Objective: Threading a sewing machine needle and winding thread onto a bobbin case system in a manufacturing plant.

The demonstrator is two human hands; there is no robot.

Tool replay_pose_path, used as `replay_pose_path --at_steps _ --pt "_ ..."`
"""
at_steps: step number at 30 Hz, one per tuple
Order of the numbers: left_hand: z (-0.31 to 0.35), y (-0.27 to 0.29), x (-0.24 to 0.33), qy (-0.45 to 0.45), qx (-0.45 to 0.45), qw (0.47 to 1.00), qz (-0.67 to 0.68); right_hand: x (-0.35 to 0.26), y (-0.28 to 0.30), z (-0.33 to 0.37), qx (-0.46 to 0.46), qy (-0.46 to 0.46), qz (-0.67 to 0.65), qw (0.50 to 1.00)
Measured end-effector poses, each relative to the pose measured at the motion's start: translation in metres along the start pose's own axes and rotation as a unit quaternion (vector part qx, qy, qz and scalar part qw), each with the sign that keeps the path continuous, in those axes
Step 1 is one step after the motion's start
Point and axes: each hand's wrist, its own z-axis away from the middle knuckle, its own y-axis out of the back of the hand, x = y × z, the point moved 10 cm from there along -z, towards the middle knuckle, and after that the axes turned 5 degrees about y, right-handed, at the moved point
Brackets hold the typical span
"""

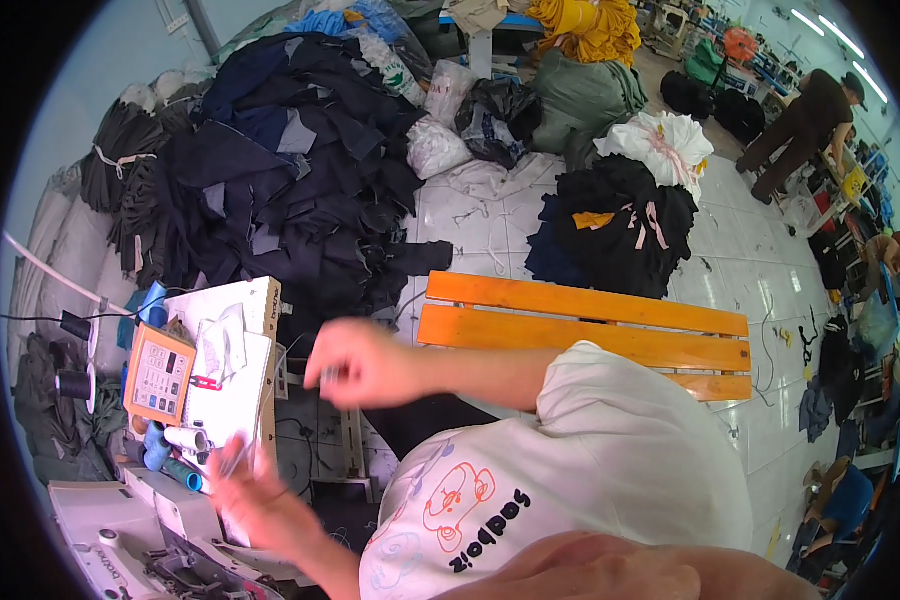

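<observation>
My right hand (365,366) is raised in front of my chest, beside the machine table's edge, smeared by motion. Its fingers are curled closed, with a small grey thing (336,373) at them that I cannot make out. My left hand (260,500) is lower, over the near end of the white sewing table (255,370), by the thread spools (158,448). Its fingers are blurred, and a greyish streak shows at their tips. A tan control panel (160,372) with buttons stands on the table. Beside it lie a small red tool (207,383) and a crumpled white piece (222,340).
A white sewing machine (120,550) stands at the lower left. Beyond the table rises a big heap of dark cloth pieces (290,170). An orange slatted bench (580,325) is on my right. A black cloth pile (625,230) lies past it. Another person (805,125) stands bent at the far right.
</observation>
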Motion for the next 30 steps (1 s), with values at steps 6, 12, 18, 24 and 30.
replay_pose_path --at_steps 6,12,18,24,30 --pt "0.033 -0.034 -0.086 0.220 -0.142 0.965 -0.013 -0.002 -0.027 -0.002 -0.055 -0.066 -0.141 0.986" --pt "0.000 0.032 0.024 0.051 -0.129 0.931 0.338 0.095 0.082 0.010 0.162 -0.275 -0.195 0.927" --pt "0.000 0.015 0.012 -0.048 0.092 0.994 0.028 0.028 0.014 -0.003 0.035 -0.092 0.032 0.995" --pt "0.032 -0.039 -0.092 0.206 -0.143 0.967 -0.038 -0.012 -0.047 0.004 -0.043 -0.040 -0.104 0.993" --pt "0.003 0.069 0.000 0.057 -0.018 0.974 0.219 0.091 0.048 0.011 0.111 -0.240 -0.267 0.927"
